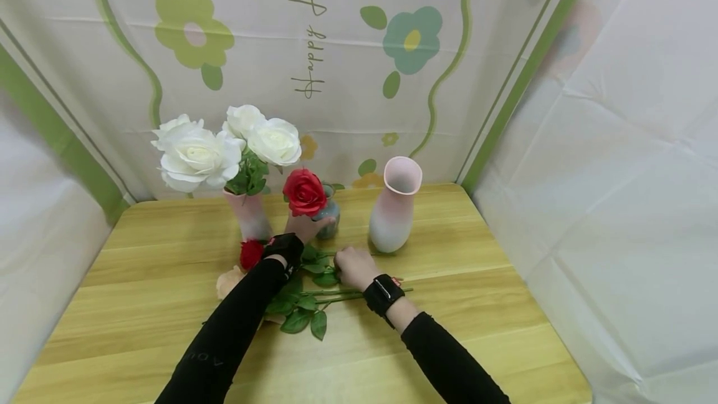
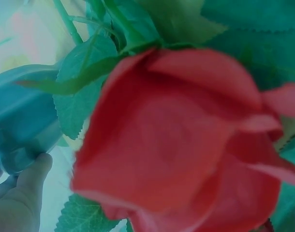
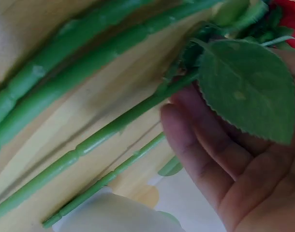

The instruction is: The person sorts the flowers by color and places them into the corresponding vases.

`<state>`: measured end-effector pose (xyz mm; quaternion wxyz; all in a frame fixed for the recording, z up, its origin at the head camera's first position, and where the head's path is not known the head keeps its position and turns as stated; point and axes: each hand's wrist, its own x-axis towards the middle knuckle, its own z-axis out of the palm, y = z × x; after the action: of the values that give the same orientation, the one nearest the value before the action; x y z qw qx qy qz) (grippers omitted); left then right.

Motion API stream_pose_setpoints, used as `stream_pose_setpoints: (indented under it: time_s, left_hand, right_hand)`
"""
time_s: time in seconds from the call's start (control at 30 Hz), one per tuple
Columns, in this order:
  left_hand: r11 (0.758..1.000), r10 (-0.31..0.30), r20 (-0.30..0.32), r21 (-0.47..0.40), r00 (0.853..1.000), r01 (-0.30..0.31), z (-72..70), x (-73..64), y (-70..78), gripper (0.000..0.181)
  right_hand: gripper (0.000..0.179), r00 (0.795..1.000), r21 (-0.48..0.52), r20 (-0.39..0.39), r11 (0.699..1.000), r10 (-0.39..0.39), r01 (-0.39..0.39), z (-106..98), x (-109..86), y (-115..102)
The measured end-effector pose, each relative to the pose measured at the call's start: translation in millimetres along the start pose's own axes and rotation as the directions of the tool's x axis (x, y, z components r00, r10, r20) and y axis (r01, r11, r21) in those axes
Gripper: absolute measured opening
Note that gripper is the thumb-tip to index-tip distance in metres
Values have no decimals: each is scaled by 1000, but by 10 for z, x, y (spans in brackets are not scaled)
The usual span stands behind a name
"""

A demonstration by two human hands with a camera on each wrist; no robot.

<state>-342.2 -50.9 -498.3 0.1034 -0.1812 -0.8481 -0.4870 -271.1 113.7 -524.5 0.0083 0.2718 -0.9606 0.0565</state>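
Observation:
My left hand (image 1: 305, 227) grips a small blue-grey vase (image 1: 331, 214) near the back of the table; in the left wrist view, fingertips touch the vase (image 2: 26, 116). A red rose (image 1: 305, 192) stands over that hand, beside the vase's mouth, and fills much of the left wrist view. Whether its stem is in the vase is hidden. My right hand (image 1: 357, 267) pinches a green flower stem (image 3: 123, 118) low over the table, with a leaf (image 3: 251, 87) covering part of the fingers. Other leafy stems (image 1: 336, 295) lie just in front of it.
A pink-and-white vase (image 1: 249, 214) with white roses (image 1: 199, 154) stands at back left. Another pink-and-white vase (image 1: 392, 217) stands right of my hands. Another red rose (image 1: 251, 254) and a peach flower (image 1: 229, 282) lie by my left forearm. Cloth walls (image 1: 348, 111) surround the table.

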Motion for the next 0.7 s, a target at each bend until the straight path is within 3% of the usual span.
stream_pose_setpoints:
  time_s: [0.17, 0.33, 0.7]
  left_hand:
    - [1000, 22, -16, -12, 1000, -22, 1, -5, -3, 74]
    - [1000, 17, -8, -1, 1000, -17, 8, -3, -28, 74]
    - [1000, -8, -8, 23, 1000, 8, 14, -4, -38, 74]
  right_hand:
    - [19, 1000, -9, -11, 1000, 0, 0, 14, -6, -35]
    - [31, 1000, -6, -9, 1000, 15, -15, 17, -1, -66]
    - [38, 993, 68, -43, 992, 110, -107, -80, -19, -154]
